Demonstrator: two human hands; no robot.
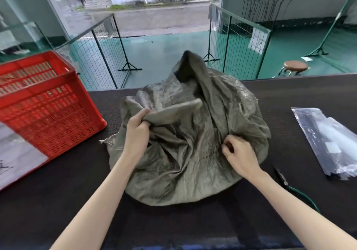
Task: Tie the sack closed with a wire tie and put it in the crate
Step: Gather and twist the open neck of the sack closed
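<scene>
A crumpled grey-green woven sack (185,130) lies in a heap on the dark table (289,95), its mouth loose and sticking up at the back. My left hand (138,132) grips a rolled fold of the sack's edge on its left side. My right hand (238,152) pinches the cloth on the sack's near right side. A red slatted plastic crate (44,103) stands on the table to the left, apart from the sack. A clear plastic bag (328,143) with dark thin contents lies at the right; I cannot tell if those are the wire ties.
Pliers with green handles (293,190) lie on the table near my right forearm. A white sheet (17,157) leans on the crate's front. Beyond the table's far edge are wire-mesh fence panels (237,43), a round brown stool (295,66) and green floor.
</scene>
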